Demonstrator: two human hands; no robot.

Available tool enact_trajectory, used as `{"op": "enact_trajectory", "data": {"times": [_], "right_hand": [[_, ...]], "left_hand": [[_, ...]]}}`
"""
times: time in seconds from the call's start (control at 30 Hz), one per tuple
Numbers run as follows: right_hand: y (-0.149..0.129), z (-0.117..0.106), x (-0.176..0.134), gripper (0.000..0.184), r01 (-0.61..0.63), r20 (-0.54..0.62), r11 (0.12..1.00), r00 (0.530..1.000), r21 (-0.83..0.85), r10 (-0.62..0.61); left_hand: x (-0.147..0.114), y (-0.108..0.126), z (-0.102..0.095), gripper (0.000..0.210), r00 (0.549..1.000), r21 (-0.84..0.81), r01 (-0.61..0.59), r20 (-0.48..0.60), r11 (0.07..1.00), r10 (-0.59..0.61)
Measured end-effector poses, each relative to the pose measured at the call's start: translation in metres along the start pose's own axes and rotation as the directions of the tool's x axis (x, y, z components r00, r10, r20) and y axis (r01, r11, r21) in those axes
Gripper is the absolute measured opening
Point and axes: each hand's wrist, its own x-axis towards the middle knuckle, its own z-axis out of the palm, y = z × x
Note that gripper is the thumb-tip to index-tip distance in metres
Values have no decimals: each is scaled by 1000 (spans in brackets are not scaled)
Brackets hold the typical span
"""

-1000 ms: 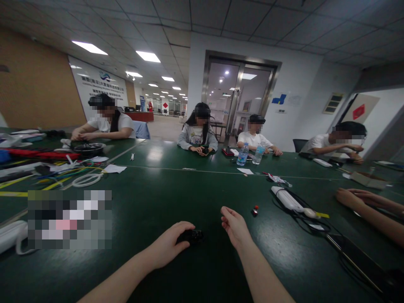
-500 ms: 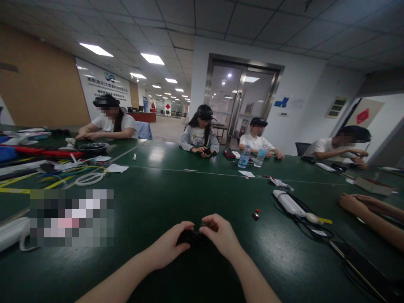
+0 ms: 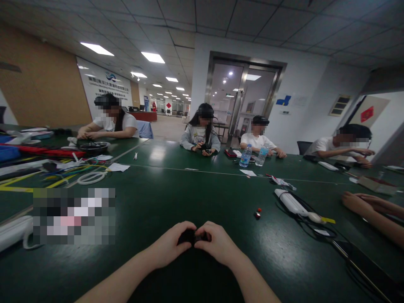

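Note:
Low over the green table [image 3: 151, 202], a small black object [image 3: 188, 237] sits between my two hands; its kind cannot be made out against the dark tabletop. My left hand [image 3: 168, 246] grips its left side, thumb below and fingers above. Against the right side, my right hand [image 3: 219, 244] is curled with thumb and fingertips closed on it. The fingertips of both hands almost meet in the middle, and they hide much of the object. Beyond my right hand lies a small red and dark piece [image 3: 258, 214], apart from both hands.
A white power strip [image 3: 292, 204] with black cables lies to the right, near another person's arms [image 3: 372, 212]. Two water bottles [image 3: 245, 156] stand farther back. Wires and a white cable coil [image 3: 92, 178] lie at left. Several people sit around the table.
My right hand has shifted slightly left and its raised fingers have come down onto the black object. My left hand stays nearly in place. The view has turned very slightly.

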Motion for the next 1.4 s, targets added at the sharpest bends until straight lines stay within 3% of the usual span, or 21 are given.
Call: {"op": "enact_trajectory", "data": {"times": [0.23,0.43,0.8,1.13,1.4], "right_hand": [[1,2,1,19,27,9,1000,1000,-12,-27],[4,-3,0,24,10,-5,1000,1000,-1,-10],[12,1,3,18,-30,-16,997,999,67,31],[11,4,5,16,-55,-63,998,996,27,56],[16,5,5,17,-73,-20,994,997,76,74]], "left_hand": [[1,-1,0,26,998,38,-65,28,997,64],[0,-4,-4,33,994,106,-66,92,992,56],[-1,-1,-7,33,994,115,-56,97,992,45],[1,-8,-3,35,995,169,-65,80,984,52],[-1,-2,-6,33,995,159,-78,70,984,68]]}}
